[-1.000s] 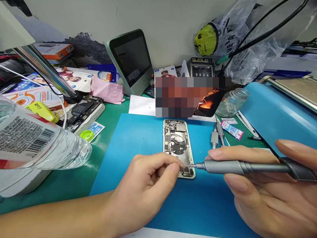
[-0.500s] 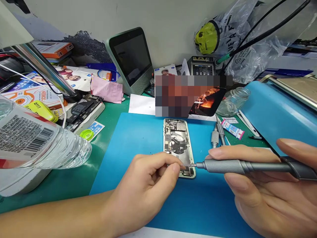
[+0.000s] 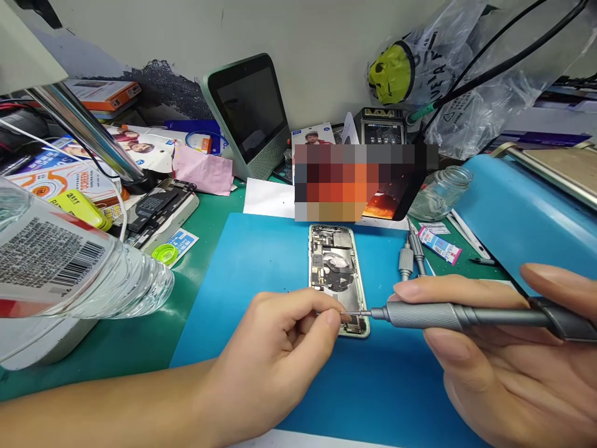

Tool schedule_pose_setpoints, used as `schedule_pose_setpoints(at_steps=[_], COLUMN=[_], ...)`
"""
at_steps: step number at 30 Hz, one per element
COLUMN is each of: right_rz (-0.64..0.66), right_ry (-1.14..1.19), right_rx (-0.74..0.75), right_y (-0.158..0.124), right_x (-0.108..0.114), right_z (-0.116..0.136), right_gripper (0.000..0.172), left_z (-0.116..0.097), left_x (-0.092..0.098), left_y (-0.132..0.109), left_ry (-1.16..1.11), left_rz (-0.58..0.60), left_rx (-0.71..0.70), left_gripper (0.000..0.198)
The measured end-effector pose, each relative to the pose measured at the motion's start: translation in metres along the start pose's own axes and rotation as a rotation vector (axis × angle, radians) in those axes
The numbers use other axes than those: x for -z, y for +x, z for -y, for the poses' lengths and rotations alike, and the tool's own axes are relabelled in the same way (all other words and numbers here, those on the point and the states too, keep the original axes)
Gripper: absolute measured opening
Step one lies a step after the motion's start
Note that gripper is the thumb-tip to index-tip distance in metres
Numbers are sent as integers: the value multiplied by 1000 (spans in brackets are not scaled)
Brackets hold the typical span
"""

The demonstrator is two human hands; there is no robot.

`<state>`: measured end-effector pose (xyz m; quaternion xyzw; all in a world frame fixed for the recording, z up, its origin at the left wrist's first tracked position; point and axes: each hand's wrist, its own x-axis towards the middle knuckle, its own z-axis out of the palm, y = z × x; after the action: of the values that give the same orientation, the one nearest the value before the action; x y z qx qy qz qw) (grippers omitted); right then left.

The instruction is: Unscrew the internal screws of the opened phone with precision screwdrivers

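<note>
My right hand (image 3: 494, 348) grips a grey precision screwdriver (image 3: 424, 315) with a knurled barrel, held level with its shaft pointing left. The thumb and index finger of my left hand (image 3: 280, 354) are pinched around the screwdriver's thin tip; whether a tiny part is also between them is hidden. Just beyond and below the fingers, an opened phone (image 3: 338, 274) lies on a blue mat (image 3: 261, 261), its inner boards and a round coil showing. My left fingers cover part of its lower end.
Behind the phone, a propped screen (image 3: 392, 193) is partly pixelated. Two more screwdrivers (image 3: 405, 261) and a glass jar (image 3: 441, 193) lie on the right. Left are a water bottle (image 3: 93, 261), another opened phone (image 3: 153, 211) and a lamp post (image 3: 93, 130). A smart display (image 3: 249, 112) stands behind.
Both hands and the screwdriver keep nearly the same pose. The whole view has shifted very slightly, and the picture on the propped screen differs.
</note>
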<state>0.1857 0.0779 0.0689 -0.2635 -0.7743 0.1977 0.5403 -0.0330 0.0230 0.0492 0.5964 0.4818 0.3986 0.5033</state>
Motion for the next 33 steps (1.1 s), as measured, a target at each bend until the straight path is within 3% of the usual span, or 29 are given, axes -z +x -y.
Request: schedule_pose_setpoints(at_steps=[8,12,16,20,24,27,30,31,33], right_rz=[124,49,110,88,114,59,-2,36,-29], right_ry=[-68,-101,-127,-122,-126,-178,-208,-163,-107], right_rx=[-20,-43,-20,-37,-143,-166,-201,-105,9], right_y=[1,-1,-3,-5,-8,-10,-10,-10,-9], right_x=[6,5,5,9,18,19,13,10,5], right_z=[5,5,0,1,8,12,5,0,-10], right_gripper=[92,84,88,89,92,90,89,93,89], left_z=[-1,-1,-1,-1,-3,-4,0,2,5], left_x=[1,1,1,1,1,-2,-6,-7,-8], left_y=[3,2,1,2,2,-2,-8,-10,-12], left_ry=[-30,-28,-18,-17,37,188,465,568,763], left_rz=[-2,-11,-13,-18,-33,-28,-14,15,29], left_rx=[38,49,47,37,9,-170,-584,-705,-853], left_gripper=[31,30,31,31,29,24,23,22,22])
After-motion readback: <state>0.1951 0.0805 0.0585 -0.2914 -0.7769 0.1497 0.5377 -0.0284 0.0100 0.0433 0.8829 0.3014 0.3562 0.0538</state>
